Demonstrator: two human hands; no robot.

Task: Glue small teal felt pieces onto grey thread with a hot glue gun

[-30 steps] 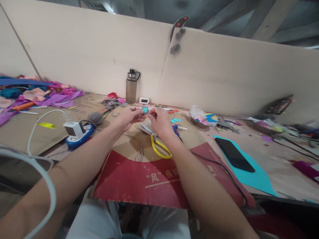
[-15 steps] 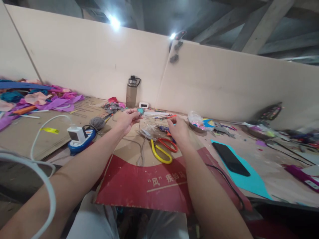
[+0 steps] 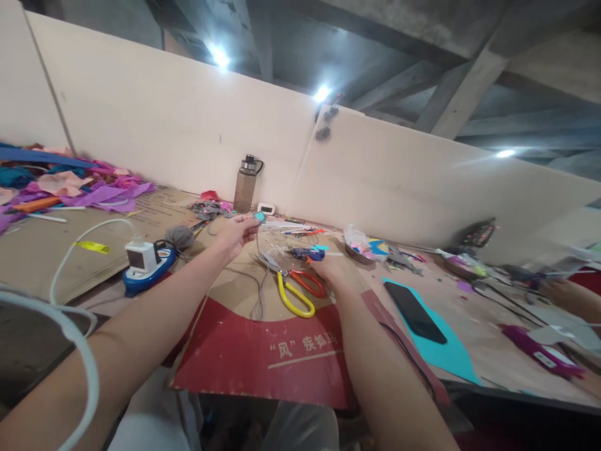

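Observation:
My left hand (image 3: 241, 233) is closed in a pinch on a small teal piece (image 3: 260, 217), held above the far part of the cardboard. Grey yarn (image 3: 259, 291) hangs from beneath it and trails over the board. My right hand (image 3: 330, 269) is down at a dark blue tool with an orange part, which looks like a glue gun (image 3: 300, 253). Its fingers are mostly hidden, so its grip is unclear. Scissors (image 3: 295, 294) with one yellow and one red handle lie between my forearms, on the red-and-brown cardboard (image 3: 225, 357).
Left are a blue power strip (image 3: 141, 280) with a white charger, a grey yarn ball (image 3: 179, 237) and colourful scraps (image 3: 107, 195). A bottle (image 3: 245, 188) stands by the partition. Right lie a bowl (image 3: 359, 254), a phone (image 3: 416, 312) and a purple tool (image 3: 539, 351) near another person's hand (image 3: 566, 294).
My right hand has come down from above the scattered bits to the blue tool. My left hand still holds the teal piece. The view has shifted, bringing another person's hand in at right.

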